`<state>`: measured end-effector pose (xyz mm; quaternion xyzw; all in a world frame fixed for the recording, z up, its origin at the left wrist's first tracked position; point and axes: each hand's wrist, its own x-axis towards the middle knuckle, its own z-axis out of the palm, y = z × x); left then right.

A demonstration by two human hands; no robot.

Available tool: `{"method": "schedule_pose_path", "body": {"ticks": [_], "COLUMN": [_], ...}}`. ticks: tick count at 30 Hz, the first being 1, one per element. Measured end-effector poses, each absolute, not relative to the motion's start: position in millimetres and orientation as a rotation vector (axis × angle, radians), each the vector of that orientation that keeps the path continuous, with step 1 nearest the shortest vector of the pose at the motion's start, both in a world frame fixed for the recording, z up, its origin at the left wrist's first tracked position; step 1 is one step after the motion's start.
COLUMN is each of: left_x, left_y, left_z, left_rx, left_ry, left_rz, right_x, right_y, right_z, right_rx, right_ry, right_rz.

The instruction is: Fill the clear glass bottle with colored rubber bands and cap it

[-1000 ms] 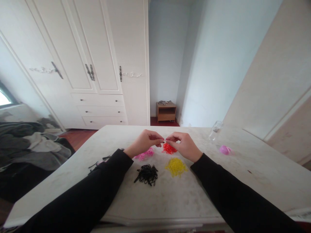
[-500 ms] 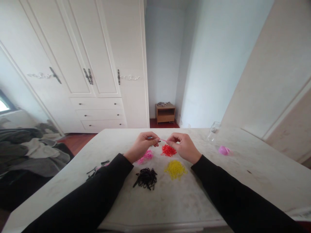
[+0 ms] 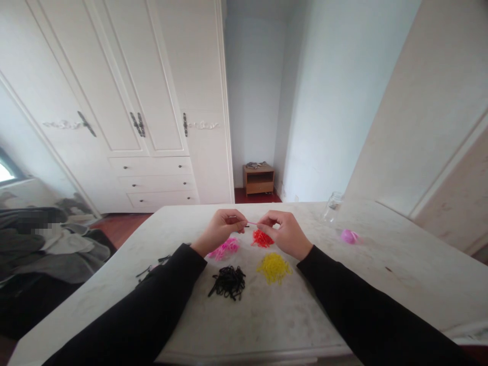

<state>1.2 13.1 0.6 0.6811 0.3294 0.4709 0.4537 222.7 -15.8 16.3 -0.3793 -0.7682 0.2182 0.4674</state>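
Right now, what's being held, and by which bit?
A thin pink strand: the left grip and right grip pinch opposite ends of its visible stretch.

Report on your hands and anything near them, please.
Left hand, right hand: both pinching. Thin pink strand spans the gap between them. Loose red band pile beside right hand.

Your location is a room in a home, most likely a bedroom. Identify it by the white wardrobe (image 3: 208,168) with 4 dark handles (image 3: 185,124) and 3 stacked drawers (image 3: 156,183), the small wooden nightstand (image 3: 259,180) in the recess (image 3: 253,91), the heap of fabric (image 3: 66,246) to your left, and the reddish floor (image 3: 124,223).
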Motion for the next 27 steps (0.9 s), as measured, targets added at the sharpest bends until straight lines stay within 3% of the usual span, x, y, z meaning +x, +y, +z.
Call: {"method": "schedule_pose_path", "body": {"ticks": [7,14,22,27], "left_x": [-49,-70,-71,-53], "left_y": [21,28,26,15], "left_z": [32,30,34,37], "left_rx": [1.949,2.110,2.124,1.926], "left_ry": [1.011,1.136,1.173,0.948], "left_rz": [0.697,0.252,0.333,0.730], "right_x": [223,227,227,221], "right_y": [-15,-14,-16,-18], "right_z": [15,17,20,17], "right_rx": [-0.905,-0.855,-0.852,-0.859], "right_ry": [-1.948,-2.017,-2.025,-2.085], "right_rz": [0.457,0.327,0.320,0.367]}}
